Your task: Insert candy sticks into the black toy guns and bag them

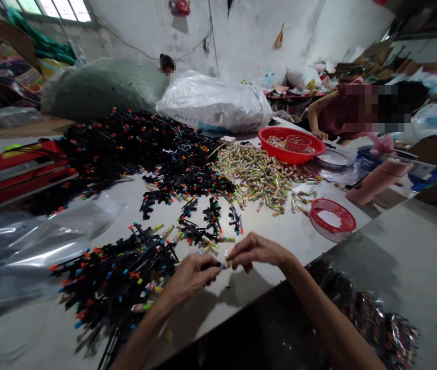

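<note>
Near the table's front edge, my left hand [195, 274] is closed on a small black toy gun, mostly hidden by the fingers. My right hand [257, 251] pinches the toy's colourful end, close to the left fingertips. Several black toy guns [213, 216] with orange tips lie just beyond my hands. A pile of black toy guns [106, 282] is to the left of my left hand. Farther back sit a large heap of black toys [126, 139] and a heap of small candy-like tubes [259, 172].
A red basin [291, 158] holds more tubes, and a red basket [332, 231] sits at the right edge. A pink bottle [378, 181] lies beyond it. Clear plastic bags [49, 252] cover the left side. A person [357, 108] leans over the table's far right.
</note>
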Motion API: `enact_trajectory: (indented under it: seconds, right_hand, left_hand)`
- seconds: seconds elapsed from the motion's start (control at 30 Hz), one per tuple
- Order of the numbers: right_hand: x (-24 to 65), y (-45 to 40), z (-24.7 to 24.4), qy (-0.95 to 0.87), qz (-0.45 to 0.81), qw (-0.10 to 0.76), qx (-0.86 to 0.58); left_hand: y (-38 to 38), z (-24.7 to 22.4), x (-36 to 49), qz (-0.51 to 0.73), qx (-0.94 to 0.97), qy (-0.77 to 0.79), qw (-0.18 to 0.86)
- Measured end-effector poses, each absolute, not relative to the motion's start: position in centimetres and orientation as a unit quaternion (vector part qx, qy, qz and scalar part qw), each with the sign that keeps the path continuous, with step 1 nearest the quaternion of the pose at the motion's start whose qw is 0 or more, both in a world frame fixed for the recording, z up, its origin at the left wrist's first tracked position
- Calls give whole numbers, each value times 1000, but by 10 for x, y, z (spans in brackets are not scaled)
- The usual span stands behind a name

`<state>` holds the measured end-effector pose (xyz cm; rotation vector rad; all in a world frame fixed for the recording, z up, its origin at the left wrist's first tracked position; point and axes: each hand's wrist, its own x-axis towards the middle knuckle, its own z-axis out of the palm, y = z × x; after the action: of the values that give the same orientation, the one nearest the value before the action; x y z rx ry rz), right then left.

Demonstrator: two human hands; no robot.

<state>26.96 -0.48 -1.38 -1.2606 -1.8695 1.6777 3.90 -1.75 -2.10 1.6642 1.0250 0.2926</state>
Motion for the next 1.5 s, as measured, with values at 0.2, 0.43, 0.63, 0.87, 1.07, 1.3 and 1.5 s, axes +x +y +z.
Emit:
enact_trajectory:
  seconds: [0.2, 0.43, 0.63, 0.87, 1.07, 1.3, 1.5]
  right_hand:
    - [286, 96, -16, -609, 192, 157, -754]
    - [288, 116, -37, -584, 165, 59, -792]
    - [315, 65, -46, -562, 219, 116, -789]
    - [313, 11, -35, -458, 394, 427, -673]
    - [291, -22, -19, -347, 553, 561, -509]
    - [272, -39, -21, -397, 564, 506, -517]
    - [267, -42, -18, -424, 563, 486, -516]
  left_hand:
    - [26, -3, 56, 55, 850, 500, 154]
    - [76, -43, 164, 93, 809, 556, 169]
    - [84, -54, 179, 140, 781, 555, 250]
    - [46, -43, 158, 223, 761, 489, 363]
    - [-4, -35, 123, 234, 764, 444, 405]
    - [-32, -31, 97, 233, 814, 442, 297]
    - [-37, -28, 90, 191, 846, 447, 222]
